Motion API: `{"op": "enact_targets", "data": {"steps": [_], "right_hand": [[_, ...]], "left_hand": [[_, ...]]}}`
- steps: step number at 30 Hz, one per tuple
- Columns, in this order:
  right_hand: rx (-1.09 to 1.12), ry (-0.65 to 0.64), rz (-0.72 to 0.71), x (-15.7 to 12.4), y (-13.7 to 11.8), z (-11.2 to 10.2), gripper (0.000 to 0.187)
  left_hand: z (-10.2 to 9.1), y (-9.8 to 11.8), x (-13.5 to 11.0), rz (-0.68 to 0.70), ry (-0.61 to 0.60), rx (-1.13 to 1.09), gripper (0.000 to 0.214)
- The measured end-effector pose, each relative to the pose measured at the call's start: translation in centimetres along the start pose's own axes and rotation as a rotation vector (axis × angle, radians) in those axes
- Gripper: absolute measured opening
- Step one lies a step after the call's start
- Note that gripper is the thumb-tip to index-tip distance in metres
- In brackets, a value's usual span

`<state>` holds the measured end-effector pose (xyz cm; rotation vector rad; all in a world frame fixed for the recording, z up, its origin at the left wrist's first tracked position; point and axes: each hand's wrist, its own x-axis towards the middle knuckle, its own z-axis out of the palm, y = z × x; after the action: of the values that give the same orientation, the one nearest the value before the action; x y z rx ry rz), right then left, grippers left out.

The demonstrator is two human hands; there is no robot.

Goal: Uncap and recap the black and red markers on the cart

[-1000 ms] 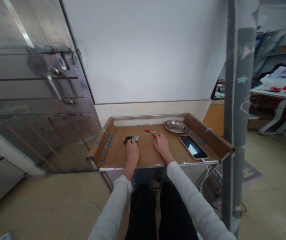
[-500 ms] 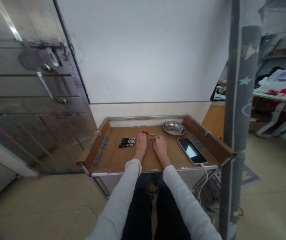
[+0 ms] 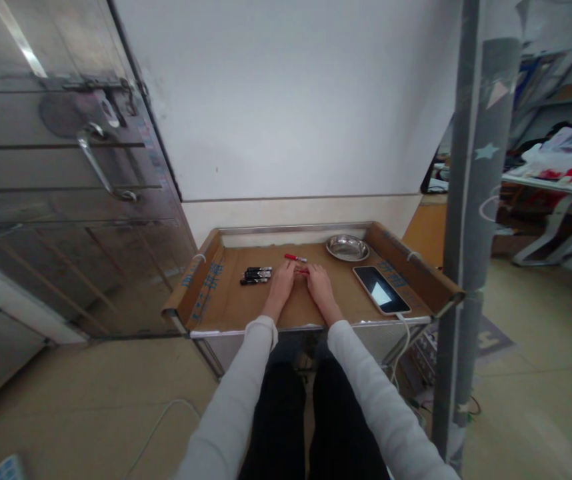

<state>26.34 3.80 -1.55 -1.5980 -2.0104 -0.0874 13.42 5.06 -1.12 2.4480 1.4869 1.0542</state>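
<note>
A small red marker [image 3: 301,271] lies between my hands, largely hidden by the fingers. My left hand [image 3: 283,279] closes on its left end, and my right hand [image 3: 319,283] has the other end in closed fingers. Just beyond the fingertips a second red marker [image 3: 295,258] rests on the cardboard. Several black markers [image 3: 256,275] lie side by side to the left of my left hand.
Cardboard [image 3: 236,310] with raised side flaps lines the small table. A round metal dish [image 3: 347,248] stands at the back right. In front of it lies a phone [image 3: 381,291] with a white cable [image 3: 405,340] running off the front edge.
My left hand has shifted right and its fingers now meet the red marker at my right hand. The camera view has moved slightly. The black markers and dish stay in place.
</note>
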Motion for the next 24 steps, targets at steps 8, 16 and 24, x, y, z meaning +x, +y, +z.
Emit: {"op": "enact_targets", "data": {"steps": [8, 16, 24], "right_hand": [[0.147, 0.048, -0.055, 0.0, 0.8, 0.4, 0.024], [0.354, 0.067, -0.083, -0.5, 0.6, 0.3, 0.021], [0.21, 0.126, 0.044, -1.0, 0.8, 0.3, 0.025]], "left_hand": [[-0.6, 0.4, -0.2, 0.019, -0.008, -0.193, 0.02], [-0.3, 0.2, 0.0, 0.041, 0.041, -0.137, 0.024], [1.8, -1.0, 2.5, 0.079, -0.072, 0.063, 0.05]]}}
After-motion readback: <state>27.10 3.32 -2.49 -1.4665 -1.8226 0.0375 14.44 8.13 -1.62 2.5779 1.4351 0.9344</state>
